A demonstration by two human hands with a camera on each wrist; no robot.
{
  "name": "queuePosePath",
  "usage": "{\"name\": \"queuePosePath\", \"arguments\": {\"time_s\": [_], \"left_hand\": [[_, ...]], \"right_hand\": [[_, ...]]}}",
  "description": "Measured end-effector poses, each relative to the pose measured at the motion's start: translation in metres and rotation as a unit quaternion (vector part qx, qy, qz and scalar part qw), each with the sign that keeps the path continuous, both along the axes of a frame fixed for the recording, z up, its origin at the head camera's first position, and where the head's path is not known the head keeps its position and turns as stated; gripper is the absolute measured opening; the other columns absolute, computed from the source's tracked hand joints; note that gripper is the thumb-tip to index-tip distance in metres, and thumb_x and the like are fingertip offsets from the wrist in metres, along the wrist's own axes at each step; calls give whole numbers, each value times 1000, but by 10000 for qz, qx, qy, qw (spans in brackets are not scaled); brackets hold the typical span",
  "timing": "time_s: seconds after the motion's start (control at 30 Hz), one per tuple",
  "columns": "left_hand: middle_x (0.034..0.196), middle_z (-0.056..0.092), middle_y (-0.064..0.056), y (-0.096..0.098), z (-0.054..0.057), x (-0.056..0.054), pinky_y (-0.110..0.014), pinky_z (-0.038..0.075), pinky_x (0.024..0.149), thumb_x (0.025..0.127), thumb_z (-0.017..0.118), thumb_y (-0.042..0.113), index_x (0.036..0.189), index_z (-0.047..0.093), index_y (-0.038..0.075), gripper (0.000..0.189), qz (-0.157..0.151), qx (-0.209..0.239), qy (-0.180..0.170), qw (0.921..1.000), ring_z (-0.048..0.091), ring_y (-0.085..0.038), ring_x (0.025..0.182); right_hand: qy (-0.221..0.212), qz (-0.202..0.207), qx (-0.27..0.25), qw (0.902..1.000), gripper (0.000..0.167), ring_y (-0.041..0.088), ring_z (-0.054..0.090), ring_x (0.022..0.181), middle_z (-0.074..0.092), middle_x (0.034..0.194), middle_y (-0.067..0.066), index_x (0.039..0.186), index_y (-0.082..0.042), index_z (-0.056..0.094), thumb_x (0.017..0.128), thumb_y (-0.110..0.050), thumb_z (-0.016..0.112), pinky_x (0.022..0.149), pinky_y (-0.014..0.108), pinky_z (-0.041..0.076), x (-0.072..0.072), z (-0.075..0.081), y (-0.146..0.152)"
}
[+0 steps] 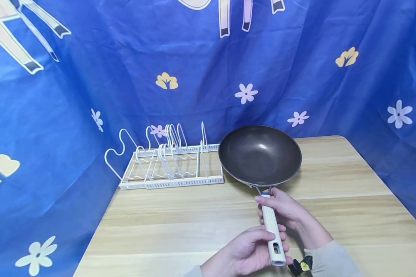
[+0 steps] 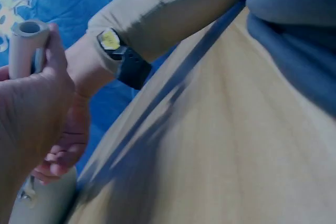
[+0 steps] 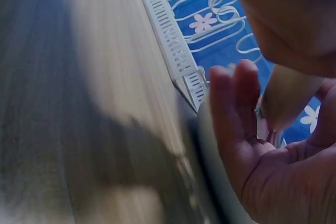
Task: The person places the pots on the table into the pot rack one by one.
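A dark wok (image 1: 260,157) with a pale handle (image 1: 270,219) is held over the right half of the table, its inside facing up and its handle toward me. My left hand (image 1: 247,248) grips the handle near its end, thumb on top and fingers underneath. Closer to the pan body, my right hand (image 1: 286,207) holds the same handle from the right, thumb across it. The left wrist view catches the handle's hollow end (image 2: 29,29) in the left hand. In the right wrist view, the fingers (image 3: 245,95) of the right hand lie beside the handle (image 3: 289,98).
Left of the wok, a white wire rack (image 1: 173,182) with upright looped dividers stands at the back of the wooden table (image 1: 159,223). Its right end is close to the wok's rim. A blue patterned cloth (image 1: 201,77) hangs behind and at both sides.
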State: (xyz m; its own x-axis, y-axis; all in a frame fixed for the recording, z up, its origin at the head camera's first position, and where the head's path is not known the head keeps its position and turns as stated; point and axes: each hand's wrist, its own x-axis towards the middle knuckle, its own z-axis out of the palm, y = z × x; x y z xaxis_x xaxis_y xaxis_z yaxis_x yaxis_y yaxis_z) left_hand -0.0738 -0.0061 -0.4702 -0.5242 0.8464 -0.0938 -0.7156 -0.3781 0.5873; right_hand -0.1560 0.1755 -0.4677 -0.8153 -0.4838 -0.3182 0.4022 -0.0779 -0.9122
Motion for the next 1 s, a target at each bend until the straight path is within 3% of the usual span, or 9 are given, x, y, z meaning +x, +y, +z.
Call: {"name": "queuePosePath", "arguments": {"time_s": [0.13, 0.33, 0.57, 0.8, 1.0], "left_hand": [[119, 66, 11, 0, -8, 1, -38, 59, 103, 111, 43, 13, 128, 60, 22, 26, 63, 297, 175, 9994, 66, -6, 109], [124, 66, 13, -4, -12, 4, -36, 57, 104, 115, 42, 18, 131, 60, 23, 25, -3, 523, 277, 9982, 67, -5, 113], [125, 61, 17, -9, -7, -2, -36, 57, 106, 116, 42, 22, 134, 54, 25, 22, -172, 536, 320, 9979, 65, -4, 112], [118, 64, 10, -15, 4, -8, -36, 57, 107, 117, 39, 21, 128, 58, 22, 22, -401, 404, 491, 9972, 65, -4, 112], [121, 63, 16, -20, 10, -9, -35, 57, 106, 117, 34, 18, 130, 56, 23, 25, -604, 406, 652, 9952, 66, -3, 114]], "right_hand": [[21, -192, 221, 9996, 45, 12, 66, 72, 64, 88, 1, 125, -3, 34, 104, -19, 71, 69, 27, 61, -1, 4, -3], [-30, -93, 173, 9998, 28, 10, 68, 68, 66, 82, -2, 114, -3, 50, 103, -17, 71, 65, 23, 60, 1, 6, -9], [-146, -139, 31, 9998, 20, 9, 67, 66, 65, 78, -3, 108, -5, 50, 102, -11, 68, 63, 22, 59, -1, 10, -12], [-224, -191, -205, 9994, 16, 8, 67, 66, 65, 77, -3, 107, -6, 51, 103, -9, 66, 64, 21, 60, 0, 18, -16], [-229, -210, -285, 9991, 10, 7, 66, 68, 67, 78, -3, 104, -6, 56, 104, -8, 65, 66, 21, 58, 4, 19, -16]]}}
